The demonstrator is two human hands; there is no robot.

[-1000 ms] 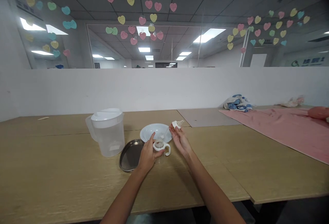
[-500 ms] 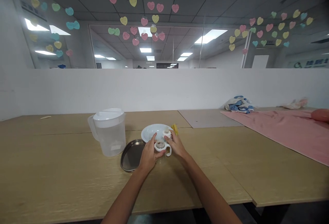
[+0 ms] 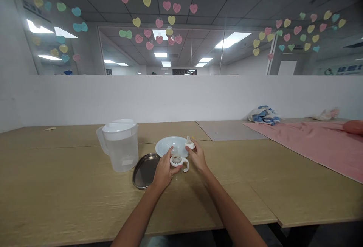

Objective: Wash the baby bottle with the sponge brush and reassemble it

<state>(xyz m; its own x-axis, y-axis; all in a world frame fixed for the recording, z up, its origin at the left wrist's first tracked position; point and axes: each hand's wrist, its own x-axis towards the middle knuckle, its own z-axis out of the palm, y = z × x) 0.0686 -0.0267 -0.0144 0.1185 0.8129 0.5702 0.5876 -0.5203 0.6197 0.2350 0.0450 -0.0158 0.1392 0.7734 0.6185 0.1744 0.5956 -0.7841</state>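
Note:
My left hand point(image 3: 164, 169) is wrapped round a clear baby bottle point(image 3: 176, 159) with a white handle ring; its neck is uncovered and faces up. One curved handle sticks out to the right. Between the fingers of my right hand point(image 3: 197, 155) is the nipple cap point(image 3: 189, 144), a white collar with a clear teat pointing up. It is held above and right of the bottle mouth, apart from it. Behind both hands a pale blue-white bowl point(image 3: 163, 145) stands on the table. A metal tray point(image 3: 145, 172) lies left of my left hand, partly covered by it.
On the left stands a translucent pitcher point(image 3: 121, 150) with a white lid. A pink cloth point(image 3: 306, 141) covers the table's right side, with a bundled blue-and-white cloth point(image 3: 263, 115) at its back edge. A low white wall point(image 3: 181, 97) closes off the table's far side.
My right hand has turned the nipple cap from lying tilted to upright and brought it closer to the bottle, then slightly up and right. My left hand stays on the bottle.

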